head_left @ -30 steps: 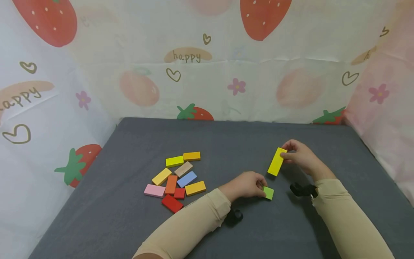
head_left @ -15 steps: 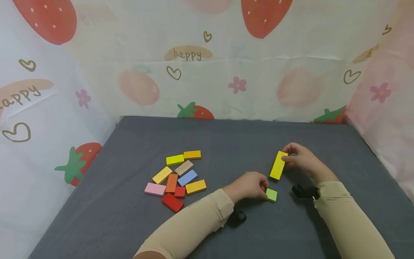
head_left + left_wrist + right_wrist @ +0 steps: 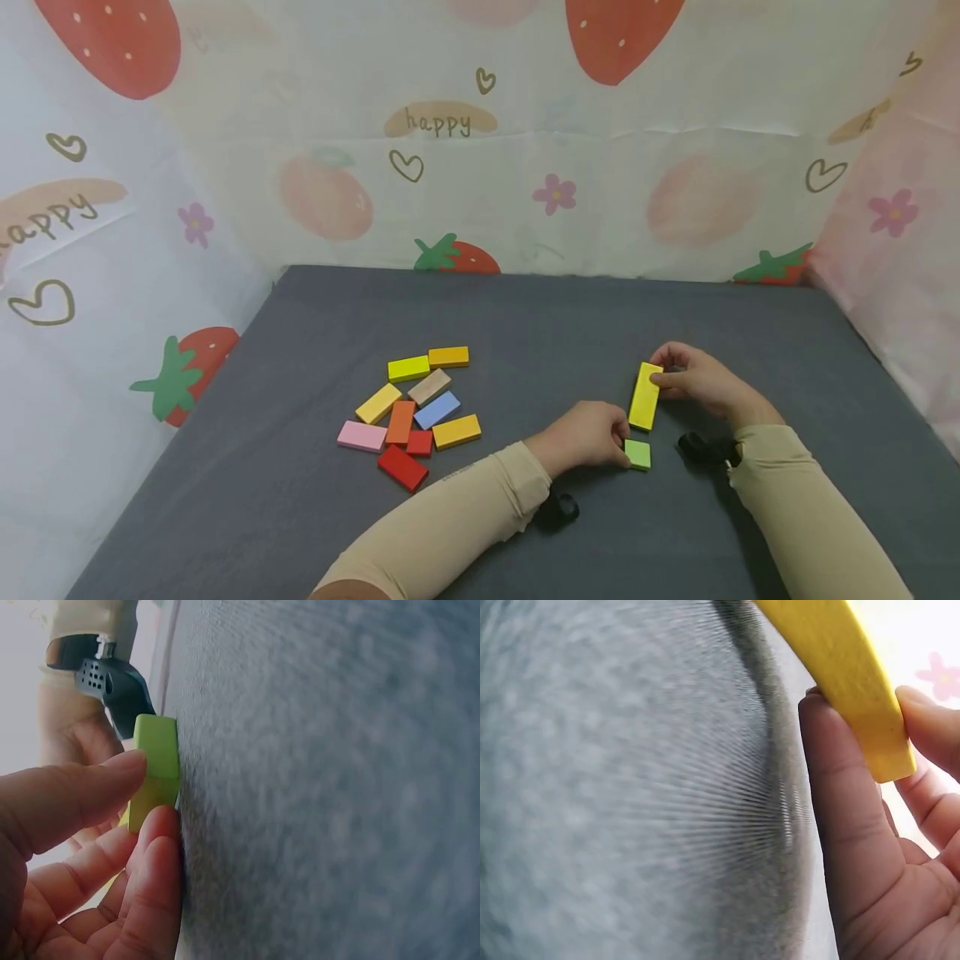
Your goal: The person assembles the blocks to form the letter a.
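Observation:
My left hand point(image 3: 588, 435) pinches a small light-green block point(image 3: 638, 455) at its left side, with the block down on the grey cloth. In the left wrist view the thumb and fingers close on the green block point(image 3: 156, 750). Just beyond it, my right hand point(image 3: 705, 385) grips a long yellow block point(image 3: 645, 397) by its far end. The yellow block points toward me, its near end right behind the green block. In the right wrist view, thumb and fingers pinch the yellow block point(image 3: 862, 697) while it slants over the cloth.
On the left of the grey cloth point(image 3: 540, 333) lies a loose group of blocks: pink point(image 3: 362, 437), red point(image 3: 402, 468), orange point(image 3: 400, 423), blue point(image 3: 437, 410), tan point(image 3: 430, 387) and several yellow ones. A printed curtain point(image 3: 600, 208) stands behind. Black straps hang at both wrists.
The left hand has shifted the green block slightly right and turned it straighter. The right hand has brought the yellow block nearer to me, more upright in view and closer to the green block.

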